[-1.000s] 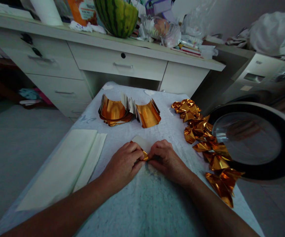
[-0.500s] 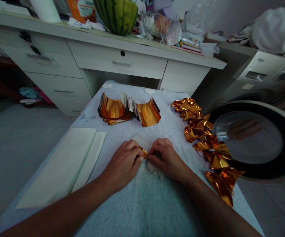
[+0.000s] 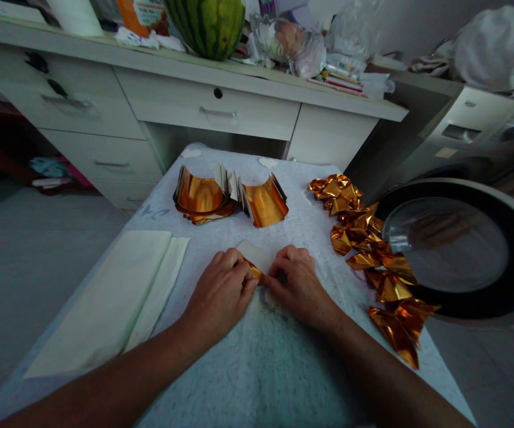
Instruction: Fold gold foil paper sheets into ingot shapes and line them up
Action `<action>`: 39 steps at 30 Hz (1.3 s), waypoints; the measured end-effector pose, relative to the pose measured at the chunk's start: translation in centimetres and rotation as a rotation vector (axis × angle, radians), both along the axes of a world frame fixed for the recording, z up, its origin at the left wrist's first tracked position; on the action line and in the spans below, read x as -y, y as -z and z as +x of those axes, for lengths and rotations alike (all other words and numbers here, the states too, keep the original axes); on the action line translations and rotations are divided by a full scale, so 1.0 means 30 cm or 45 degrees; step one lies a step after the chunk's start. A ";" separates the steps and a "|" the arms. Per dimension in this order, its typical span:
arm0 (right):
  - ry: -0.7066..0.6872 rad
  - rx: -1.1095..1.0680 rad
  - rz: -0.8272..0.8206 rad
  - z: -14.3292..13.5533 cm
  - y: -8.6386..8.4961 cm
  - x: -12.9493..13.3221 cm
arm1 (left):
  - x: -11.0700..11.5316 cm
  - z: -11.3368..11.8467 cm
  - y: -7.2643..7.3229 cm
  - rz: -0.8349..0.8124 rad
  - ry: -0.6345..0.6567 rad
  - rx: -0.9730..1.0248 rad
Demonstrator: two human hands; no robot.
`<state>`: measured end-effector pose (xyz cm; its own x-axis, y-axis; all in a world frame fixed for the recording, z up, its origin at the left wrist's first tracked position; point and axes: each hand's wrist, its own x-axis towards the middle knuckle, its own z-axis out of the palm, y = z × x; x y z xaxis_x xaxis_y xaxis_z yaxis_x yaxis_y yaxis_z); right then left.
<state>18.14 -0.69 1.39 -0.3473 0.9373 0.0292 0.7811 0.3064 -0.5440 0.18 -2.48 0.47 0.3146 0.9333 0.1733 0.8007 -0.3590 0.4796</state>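
Between my two hands lies a sheet of gold foil paper (image 3: 255,271), its pale back facing up and a strip of gold showing where it is folded over. My left hand (image 3: 223,288) is closed, thumb and fingers pinching the folded edge. My right hand (image 3: 296,284) is closed too, its thumb and fingertips pressed on the other end of that gold fold. Both hands rest low on the cloth-covered table (image 3: 257,368). Fingers hide much of the fold. Beyond them stand two curved stacks of gold foil sheets (image 3: 201,193), (image 3: 265,202).
Several folded gold foil pieces (image 3: 357,229) run down the table's right side. White paper sheets (image 3: 105,297) lie at the left. An open round washer door (image 3: 448,246) juts beside the right edge. Behind is a white drawer desk (image 3: 212,113) with a cut watermelon (image 3: 207,27) on top.
My right fingertips have shifted slightly along the fold, and a little more of the gold strip shows between my hands. The whole view has moved slightly.
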 end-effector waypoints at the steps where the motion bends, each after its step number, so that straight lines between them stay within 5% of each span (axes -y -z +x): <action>1: 0.005 0.001 -0.001 0.000 0.000 0.000 | 0.000 0.000 0.000 -0.002 -0.005 -0.015; 29: 0.060 0.090 0.028 -0.017 0.016 0.008 | -0.008 0.011 0.008 -0.024 -0.041 -0.139; 39: 0.079 0.069 0.029 -0.023 0.013 0.013 | -0.018 -0.019 0.022 -0.107 0.103 0.236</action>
<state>17.45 -1.07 1.01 -0.2900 0.9565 0.0333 0.8270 0.2679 -0.4943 -0.39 -1.94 -0.20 0.3593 0.9198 0.1578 0.6659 -0.3712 0.6472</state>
